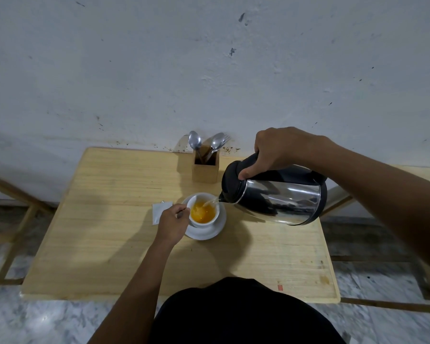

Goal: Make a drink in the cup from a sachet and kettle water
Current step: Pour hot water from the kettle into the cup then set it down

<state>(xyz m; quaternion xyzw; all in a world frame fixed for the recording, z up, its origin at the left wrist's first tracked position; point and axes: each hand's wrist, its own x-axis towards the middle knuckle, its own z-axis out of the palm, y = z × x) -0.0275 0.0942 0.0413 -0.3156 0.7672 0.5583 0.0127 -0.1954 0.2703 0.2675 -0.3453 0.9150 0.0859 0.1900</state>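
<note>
My right hand (281, 150) is wrapped tight around the black plastic handle of the kettle (276, 194), thumb pressed along the handle near the lid. The kettle is a rounded barrel of polished steel, mirror-bright, with a black lid. I hold it tipped well over, its long axis lying nearly level, base out to the right under my wrist and spout pointing left and down. A thin clear stream runs from the spout into the cup (203, 211), which sits below and left of that hand.

The cup is smooth white ceramic, round, standing on a matching saucer (210, 232), and holds cloudy orange liquid. My left hand (173, 223) is curled closed just beside the cup's left rim, fingers pinched on the handle of a spoon (181, 212) that reaches toward the drink.

Just beyond my left knuckles lies the sachet (159, 209), flat, white and papery, on the pale grained wooden table (109, 232). Beyond the cup stands a square wooden holder (206, 170) with steel cutlery.
</note>
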